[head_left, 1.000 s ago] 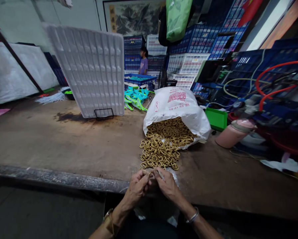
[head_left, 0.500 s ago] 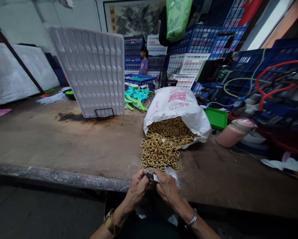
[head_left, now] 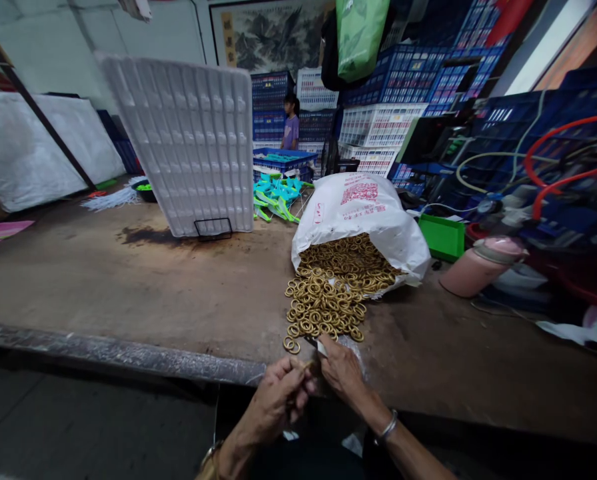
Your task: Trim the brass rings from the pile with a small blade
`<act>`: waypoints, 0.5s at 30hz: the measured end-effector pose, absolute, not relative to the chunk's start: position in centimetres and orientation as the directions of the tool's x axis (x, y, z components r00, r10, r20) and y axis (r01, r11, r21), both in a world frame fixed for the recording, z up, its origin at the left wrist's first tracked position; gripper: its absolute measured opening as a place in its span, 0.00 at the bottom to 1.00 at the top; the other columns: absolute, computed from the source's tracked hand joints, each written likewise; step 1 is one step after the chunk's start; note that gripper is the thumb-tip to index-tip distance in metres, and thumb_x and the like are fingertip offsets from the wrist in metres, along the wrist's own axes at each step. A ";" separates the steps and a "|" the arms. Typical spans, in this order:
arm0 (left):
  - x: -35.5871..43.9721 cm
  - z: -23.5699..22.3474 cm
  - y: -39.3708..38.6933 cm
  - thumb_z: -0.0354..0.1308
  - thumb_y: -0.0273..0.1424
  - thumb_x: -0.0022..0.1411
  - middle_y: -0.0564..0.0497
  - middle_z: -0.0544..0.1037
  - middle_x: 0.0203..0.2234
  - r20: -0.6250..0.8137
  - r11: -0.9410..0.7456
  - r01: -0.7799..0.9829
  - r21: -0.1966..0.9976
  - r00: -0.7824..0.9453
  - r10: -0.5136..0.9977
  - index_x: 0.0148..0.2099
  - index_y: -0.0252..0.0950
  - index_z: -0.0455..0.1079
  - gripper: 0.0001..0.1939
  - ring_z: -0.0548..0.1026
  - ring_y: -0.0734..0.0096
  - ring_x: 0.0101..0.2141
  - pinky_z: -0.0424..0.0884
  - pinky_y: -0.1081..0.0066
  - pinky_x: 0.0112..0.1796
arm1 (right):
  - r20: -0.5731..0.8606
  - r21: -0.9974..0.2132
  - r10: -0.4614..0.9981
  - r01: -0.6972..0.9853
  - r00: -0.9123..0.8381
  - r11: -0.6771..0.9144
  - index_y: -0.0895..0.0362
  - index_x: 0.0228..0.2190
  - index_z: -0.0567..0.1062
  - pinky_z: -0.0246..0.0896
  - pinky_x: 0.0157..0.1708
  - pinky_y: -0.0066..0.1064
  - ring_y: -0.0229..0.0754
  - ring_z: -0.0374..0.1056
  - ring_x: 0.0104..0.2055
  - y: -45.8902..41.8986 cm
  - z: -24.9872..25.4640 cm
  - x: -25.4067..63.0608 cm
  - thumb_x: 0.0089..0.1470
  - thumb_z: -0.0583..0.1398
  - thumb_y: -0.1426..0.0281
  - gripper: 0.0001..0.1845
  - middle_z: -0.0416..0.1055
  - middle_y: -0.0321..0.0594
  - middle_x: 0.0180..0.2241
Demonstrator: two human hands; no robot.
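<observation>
Lying just beyond both hands, the heap of brass-coloured rings comes right down towards the fingers, and from where I'm standing it's the right hand that sits nearer to it. That hand is closed around a slim tool, white at the part I can see by the fingers and dark at the far end. Its long axis slants away from the right fingers, outwards and over to the left, so the dark tip sits by the near edge of the heap rather than turned back at the body. What sort of tool it is, I couldn't swear to

The left hand is lower and closer to the body, fingers curled in, with a small brassy piece pinched at the fingertips. It looks like one of the rings seen edge-on, though it's too blurred to be sure. That piece lies on the side of the left hand facing the right one, just below the tool, and I see the two hands as near each other but apart. A pair of loose rings lies just past the left fingers, and beyond the heap the white sack lies with its mouth open towards both hands
</observation>
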State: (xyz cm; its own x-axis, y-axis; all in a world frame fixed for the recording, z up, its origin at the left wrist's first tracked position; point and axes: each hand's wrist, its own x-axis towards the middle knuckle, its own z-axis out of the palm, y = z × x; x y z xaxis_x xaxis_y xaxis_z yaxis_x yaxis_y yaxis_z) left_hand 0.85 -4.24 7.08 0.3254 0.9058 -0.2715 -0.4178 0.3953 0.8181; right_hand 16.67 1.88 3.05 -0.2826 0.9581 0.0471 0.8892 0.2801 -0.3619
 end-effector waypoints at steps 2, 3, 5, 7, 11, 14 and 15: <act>0.2 6.2 -4.0 0.56 0.41 0.51 0.51 0.70 0.27 -0.301 0.402 -0.501 0.767 0.272 0.914 0.31 0.33 0.62 0.16 0.61 0.84 0.17 0.52 0.81 0.15 | 0.063 -0.414 0.952 0.860 -0.301 0.299 0.57 0.32 0.66 0.46 0.25 0.25 0.36 0.63 0.26 2.1 3.5 15.8 0.40 0.48 0.82 0.16 0.69 0.37 0.25; -0.2 5.8 -3.8 0.57 0.41 0.51 0.50 0.70 0.28 -0.314 0.397 -0.521 0.755 0.244 0.917 0.31 0.32 0.62 0.15 0.62 0.83 0.18 0.53 0.81 0.15 | 0.071 -0.434 0.949 0.847 -0.306 0.305 0.57 0.33 0.66 0.47 0.26 0.24 0.36 0.64 0.28 2.2 3.7 15.3 0.40 0.48 0.82 0.17 0.70 0.38 0.27; -0.9 5.3 -3.6 0.57 0.40 0.52 0.48 0.71 0.28 -0.339 0.379 -0.547 0.747 0.177 0.924 0.30 0.32 0.62 0.15 0.64 0.81 0.20 0.55 0.80 0.16 | 0.089 -0.456 0.943 0.829 -0.320 0.324 0.57 0.38 0.65 0.49 0.28 0.24 0.37 0.66 0.31 2.7 3.8 14.4 0.42 0.49 0.81 0.19 0.71 0.39 0.30; -1.4 5.0 -3.5 0.56 0.40 0.51 0.49 0.72 0.26 -0.358 0.349 -0.580 0.736 0.106 0.928 0.29 0.32 0.62 0.15 0.65 0.80 0.19 0.55 0.80 0.16 | 0.104 -0.437 0.933 0.827 -0.345 0.355 0.57 0.43 0.64 0.51 0.29 0.25 0.39 0.67 0.34 3.1 3.5 13.7 0.42 0.50 0.80 0.23 0.72 0.40 0.32; -1.7 4.0 -2.8 0.58 0.42 0.44 0.53 0.70 0.20 -0.421 0.375 -0.667 0.644 0.100 0.901 0.35 0.35 0.64 0.18 0.65 0.78 0.17 0.53 0.79 0.16 | 0.065 -0.287 0.941 0.897 -0.332 0.336 0.57 0.49 0.62 0.54 0.28 0.28 0.44 0.69 0.32 4.3 1.8 12.9 0.44 0.51 0.78 0.27 0.74 0.44 0.31; -1.8 2.1 -1.3 0.58 0.46 0.38 0.50 0.69 0.17 -0.458 0.438 -0.627 0.644 0.142 0.878 0.23 0.32 0.64 0.20 0.65 0.76 0.16 0.56 0.75 0.19 | -0.018 -0.239 0.943 0.918 -0.331 0.317 0.56 0.48 0.65 0.56 0.26 0.30 0.46 0.71 0.29 5.8 0.2 12.9 0.45 0.49 0.78 0.26 0.75 0.43 0.26; -1.9 1.5 -0.8 0.56 0.48 0.39 0.49 0.69 0.17 -0.408 0.379 -0.619 0.688 0.102 0.907 0.21 0.32 0.64 0.21 0.66 0.75 0.18 0.57 0.74 0.21 | -0.018 -0.247 0.943 0.916 -0.331 0.317 0.55 0.48 0.65 0.56 0.24 0.30 0.47 0.71 0.28 6.3 -0.2 13.0 0.45 0.50 0.77 0.25 0.75 0.42 0.25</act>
